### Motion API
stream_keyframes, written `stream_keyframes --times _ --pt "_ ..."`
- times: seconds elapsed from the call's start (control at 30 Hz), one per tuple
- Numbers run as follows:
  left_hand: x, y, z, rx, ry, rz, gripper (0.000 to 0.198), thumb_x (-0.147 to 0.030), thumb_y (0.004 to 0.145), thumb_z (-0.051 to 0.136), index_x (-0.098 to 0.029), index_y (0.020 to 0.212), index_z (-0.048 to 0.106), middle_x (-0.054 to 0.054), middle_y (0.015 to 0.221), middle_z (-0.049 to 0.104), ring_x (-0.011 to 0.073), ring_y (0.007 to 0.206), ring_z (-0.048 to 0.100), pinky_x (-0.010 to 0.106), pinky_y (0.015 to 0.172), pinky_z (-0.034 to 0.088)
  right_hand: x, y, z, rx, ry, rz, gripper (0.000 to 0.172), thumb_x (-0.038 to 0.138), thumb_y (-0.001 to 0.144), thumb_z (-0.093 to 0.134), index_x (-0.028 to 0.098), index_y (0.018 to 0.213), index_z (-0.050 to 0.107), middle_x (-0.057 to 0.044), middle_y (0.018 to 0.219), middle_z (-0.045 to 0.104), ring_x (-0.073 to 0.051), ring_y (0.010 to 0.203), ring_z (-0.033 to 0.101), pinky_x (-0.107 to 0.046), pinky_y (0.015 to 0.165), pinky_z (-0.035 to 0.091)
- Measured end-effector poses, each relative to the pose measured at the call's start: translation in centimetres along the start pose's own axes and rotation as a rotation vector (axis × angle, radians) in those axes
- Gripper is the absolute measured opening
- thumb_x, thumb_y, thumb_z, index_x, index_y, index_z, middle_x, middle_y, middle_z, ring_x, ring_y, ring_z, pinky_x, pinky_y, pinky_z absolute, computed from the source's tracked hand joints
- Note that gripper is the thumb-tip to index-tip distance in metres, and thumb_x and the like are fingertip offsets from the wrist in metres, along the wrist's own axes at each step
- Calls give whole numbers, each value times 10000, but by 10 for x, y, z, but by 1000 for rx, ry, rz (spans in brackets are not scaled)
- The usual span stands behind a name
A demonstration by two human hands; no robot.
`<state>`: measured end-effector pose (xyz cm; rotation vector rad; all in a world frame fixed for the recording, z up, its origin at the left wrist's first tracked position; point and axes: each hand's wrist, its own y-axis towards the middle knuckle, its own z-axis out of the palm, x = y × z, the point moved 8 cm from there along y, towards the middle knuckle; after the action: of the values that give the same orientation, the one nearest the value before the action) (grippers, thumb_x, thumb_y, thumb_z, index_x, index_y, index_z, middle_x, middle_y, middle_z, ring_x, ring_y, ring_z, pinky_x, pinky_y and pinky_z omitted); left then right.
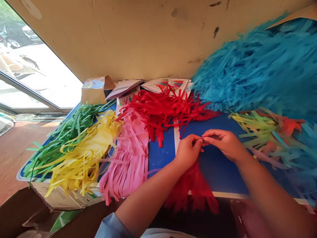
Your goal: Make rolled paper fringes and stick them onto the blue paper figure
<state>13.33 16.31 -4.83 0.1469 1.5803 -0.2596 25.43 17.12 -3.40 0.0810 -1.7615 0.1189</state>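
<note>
My left hand and my right hand meet over the blue table, thumbs and fingers pinched together. A thin dark red bit shows between the fingertips. From beneath my left hand a red paper tassel hangs down past the table's front edge, its strips blurred. My fingers hide most of its top end. Behind my hands lies a heap of red fringed paper. Pink fringed paper is spread to the left, with yellow fringed paper and green fringed paper farther left.
A big pile of blue paper strips fills the back right. Multicoloured tassels lie in front of it. Printed sheets and a brown paper bag rest by the wall. A cardboard box stands below the table's left front.
</note>
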Motion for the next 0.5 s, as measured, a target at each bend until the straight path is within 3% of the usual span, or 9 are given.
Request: stream_keyframes --times 0.2,0.3,0.5 --pt "3 2 4 76 113 11 111 -224 776 574 -164 870 575 20 779 661 123 634 618 214 581 457 12 1 0 1 -115 -78 280 463 687 642 183 679 645 -18 700 596 -114 607 525 -243 586 438" --pt "1 2 5 135 170 55 144 -298 823 522 -169 863 572 21 769 664 134 659 621 227 606 459 16 2 4 32 -145 -53 326 499 664 632 174 651 631 -20 681 586 -110 560 497 -248 541 419" --pt "-7 1 1 103 309 129 191 -315 849 452 -182 761 557 -10 642 620 129 601 591 221 566 421 9 3 3 -4 -141 28 366 539 621 621 174 657 614 -13 634 588 -112 524 488 -264 544 408"
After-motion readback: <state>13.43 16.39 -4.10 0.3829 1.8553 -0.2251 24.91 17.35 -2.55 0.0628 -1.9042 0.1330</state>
